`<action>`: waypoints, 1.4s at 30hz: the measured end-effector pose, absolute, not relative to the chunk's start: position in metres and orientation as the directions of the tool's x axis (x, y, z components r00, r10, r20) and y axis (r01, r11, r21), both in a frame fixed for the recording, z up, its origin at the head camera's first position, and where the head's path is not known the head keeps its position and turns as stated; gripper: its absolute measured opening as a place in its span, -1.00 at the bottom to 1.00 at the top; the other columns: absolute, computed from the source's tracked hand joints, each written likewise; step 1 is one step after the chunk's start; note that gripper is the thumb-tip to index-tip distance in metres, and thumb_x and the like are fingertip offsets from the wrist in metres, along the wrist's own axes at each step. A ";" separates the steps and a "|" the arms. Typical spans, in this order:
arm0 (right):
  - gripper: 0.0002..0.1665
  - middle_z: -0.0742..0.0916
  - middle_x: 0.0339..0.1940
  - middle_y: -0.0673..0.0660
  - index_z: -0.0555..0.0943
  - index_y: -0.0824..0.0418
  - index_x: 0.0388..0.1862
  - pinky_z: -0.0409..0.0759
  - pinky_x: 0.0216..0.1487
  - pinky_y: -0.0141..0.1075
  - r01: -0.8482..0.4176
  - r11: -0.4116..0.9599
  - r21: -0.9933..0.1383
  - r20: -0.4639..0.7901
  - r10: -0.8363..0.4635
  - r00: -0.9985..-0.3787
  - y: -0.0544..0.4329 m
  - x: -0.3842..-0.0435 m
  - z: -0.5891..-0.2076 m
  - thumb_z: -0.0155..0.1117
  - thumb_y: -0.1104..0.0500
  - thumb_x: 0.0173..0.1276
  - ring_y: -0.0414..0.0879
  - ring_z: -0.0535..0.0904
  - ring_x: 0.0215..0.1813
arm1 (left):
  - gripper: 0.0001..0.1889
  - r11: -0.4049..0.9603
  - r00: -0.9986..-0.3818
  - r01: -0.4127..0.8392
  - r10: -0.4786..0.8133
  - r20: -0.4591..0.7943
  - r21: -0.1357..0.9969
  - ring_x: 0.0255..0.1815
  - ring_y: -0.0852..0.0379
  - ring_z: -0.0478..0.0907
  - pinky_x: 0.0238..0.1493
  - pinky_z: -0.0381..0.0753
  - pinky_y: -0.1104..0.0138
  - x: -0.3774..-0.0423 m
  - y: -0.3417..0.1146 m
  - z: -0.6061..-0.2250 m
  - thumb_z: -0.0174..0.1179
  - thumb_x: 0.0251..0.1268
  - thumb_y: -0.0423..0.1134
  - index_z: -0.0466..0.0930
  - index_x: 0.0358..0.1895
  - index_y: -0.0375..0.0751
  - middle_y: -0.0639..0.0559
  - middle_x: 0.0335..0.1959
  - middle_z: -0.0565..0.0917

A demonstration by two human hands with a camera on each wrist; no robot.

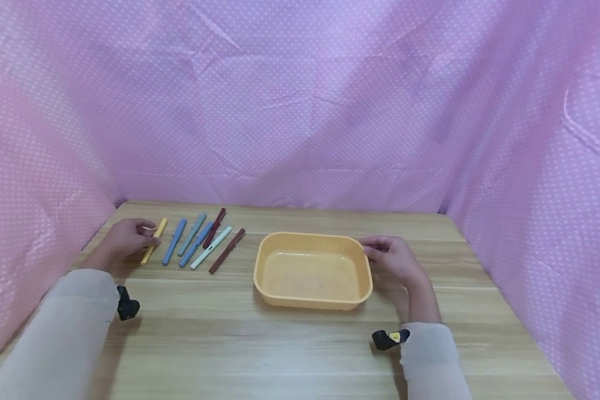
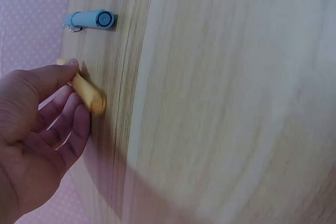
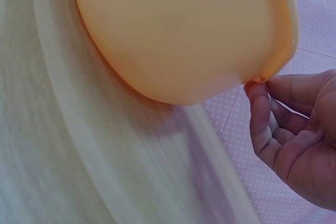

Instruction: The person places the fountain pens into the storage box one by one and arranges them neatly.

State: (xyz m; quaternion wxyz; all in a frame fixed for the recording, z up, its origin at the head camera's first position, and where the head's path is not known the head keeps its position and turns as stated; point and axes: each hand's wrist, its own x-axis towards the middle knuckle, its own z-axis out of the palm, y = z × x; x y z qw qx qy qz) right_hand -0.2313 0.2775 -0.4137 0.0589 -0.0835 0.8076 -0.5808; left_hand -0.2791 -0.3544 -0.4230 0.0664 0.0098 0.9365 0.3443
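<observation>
At the left of the table my left hand [image 1: 128,240] pinches a yellow pen [image 2: 87,93] between thumb and fingers. To its right lie a blue pen [image 1: 174,241], a grey-green pen [image 1: 192,234], a second blue pen [image 1: 196,244], a pale mint pen [image 1: 211,248] and two dark red pens, one farther back [image 1: 214,228] and one nearer [image 1: 227,251]. My right hand [image 1: 399,260] pinches the right rim of a shallow yellow plastic basin [image 1: 307,303]. In the right wrist view, thumb and fingertips meet at the edge of that basin [image 3: 173,35]. Nothing lies inside it.
The wooden table [image 1: 230,344] reaches to a pink dotted cloth [image 1: 290,111] that hangs behind it and along both sides. Black wrist cameras sit at the left cuff [image 1: 127,304] and the right cuff [image 1: 390,338].
</observation>
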 end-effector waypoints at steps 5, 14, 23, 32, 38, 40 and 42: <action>-0.61 0.72 0.10 0.42 0.58 0.54 0.19 0.72 0.02 -0.32 -0.061 0.314 -0.947 -0.004 -0.203 -0.979 0.277 -0.231 -0.413 0.25 0.30 0.51 -0.11 0.71 0.01 | -0.44 0.810 -0.994 -0.001 0.061 -0.087 0.586 -0.08 -0.18 0.60 -0.26 0.62 0.36 -0.281 -0.349 -0.420 0.34 0.35 -0.26 0.42 0.23 -0.63 -0.44 -0.03 0.64; -0.64 0.74 0.07 0.38 0.61 0.51 0.17 0.73 0.01 -0.32 -0.060 0.313 -0.948 0.002 -0.185 -0.983 0.274 -0.235 -0.414 0.25 0.32 0.50 -0.16 0.72 -0.03 | -0.53 0.817 -0.991 -0.061 0.022 -0.136 0.573 -0.25 -0.08 0.50 -0.35 0.52 0.30 -0.284 -0.351 -0.417 0.36 0.34 -0.20 0.53 0.06 -0.59 -0.27 -0.21 0.62; -0.65 0.73 0.09 0.38 0.62 0.49 0.18 0.74 0.01 -0.29 -0.055 0.314 -0.948 -0.002 -0.181 -0.983 0.273 -0.236 -0.415 0.26 0.32 0.50 -0.14 0.72 -0.01 | -0.53 0.798 -0.989 -0.089 0.000 -0.148 0.596 -0.19 -0.10 0.48 -0.33 0.51 0.30 -0.287 -0.351 -0.417 0.30 0.36 -0.19 0.52 0.11 -0.57 -0.33 -0.10 0.61; -0.65 0.73 0.10 0.37 0.62 0.47 0.18 0.73 0.01 -0.30 -0.041 0.335 -0.941 -0.017 -0.169 -0.986 0.272 -0.238 -0.417 0.26 0.29 0.51 -0.09 0.72 0.01 | -0.49 0.731 -0.995 -0.074 -0.011 -0.097 0.678 -0.11 -0.04 0.51 -0.26 0.56 0.36 -0.293 -0.353 -0.417 0.25 0.43 -0.14 0.47 0.19 -0.54 -0.29 -0.03 0.60; -0.65 0.74 0.08 0.37 0.62 0.48 0.18 0.74 0.00 -0.29 -0.036 0.326 -0.945 -0.020 -0.167 -0.986 0.271 -0.238 -0.415 0.24 0.31 0.51 -0.09 0.73 -0.01 | -0.45 0.715 -0.997 -0.062 -0.015 -0.074 0.697 -0.05 -0.05 0.54 -0.24 0.57 0.42 -0.294 -0.349 -0.409 0.19 0.52 -0.05 0.43 0.25 -0.50 -0.31 0.04 0.60; -0.65 0.74 0.07 0.37 0.62 0.48 0.18 0.74 0.00 -0.29 -0.034 0.323 -0.946 -0.021 -0.166 -0.986 0.271 -0.238 -0.415 0.24 0.32 0.51 -0.10 0.73 -0.02 | -0.43 0.709 -0.998 -0.055 -0.018 -0.059 0.703 -0.04 -0.03 0.53 -0.25 0.58 0.44 -0.295 -0.347 -0.407 0.16 0.55 -0.01 0.43 0.26 -0.50 -0.34 0.07 0.59; -0.65 0.74 0.07 0.37 0.62 0.48 0.18 0.74 -0.01 -0.29 -0.032 0.319 -0.947 -0.021 -0.164 -0.986 0.271 -0.238 -0.415 0.25 0.31 0.51 -0.10 0.73 -0.03 | -0.41 0.708 -0.999 -0.048 -0.024 -0.044 0.704 -0.06 -0.01 0.53 -0.27 0.58 0.44 -0.296 -0.344 -0.404 0.13 0.56 0.04 0.43 0.27 -0.50 -0.36 0.08 0.59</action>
